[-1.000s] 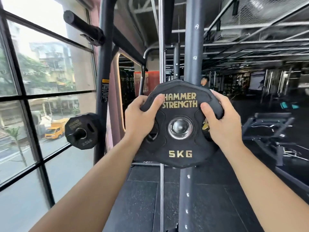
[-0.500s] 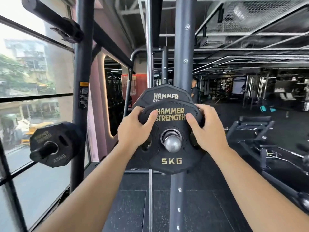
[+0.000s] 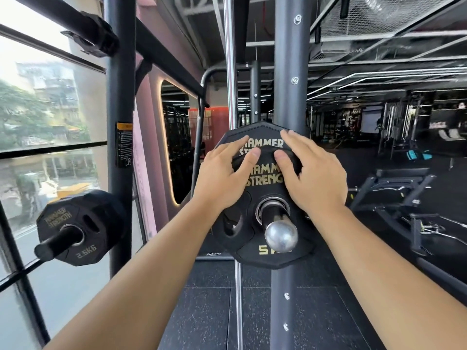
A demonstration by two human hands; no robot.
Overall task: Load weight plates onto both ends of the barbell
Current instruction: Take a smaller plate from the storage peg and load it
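Both hands (image 3: pixel 265 173) flat on 5kg plate (image 3: pixel 265 253), gym w/ black rubber floor (image 3: pixel 202 311).

The black rubber weight plate on the chrome bar end (image 3: pixel 267 218) bears gold lettering "HAMMER STRENGTH", partly covered, and "5K" with the last character hidden. The larger black plate behind it (image 3: pixel 255 136) shows "HAMMER" and a covered second line. The small black plate on the left peg (image 3: pixel 75 226) reads "HAMMER STRENGTH" and "2.5KG". The yellow-and-black label on the grey upright (image 3: pixel 124 145) is illegible.
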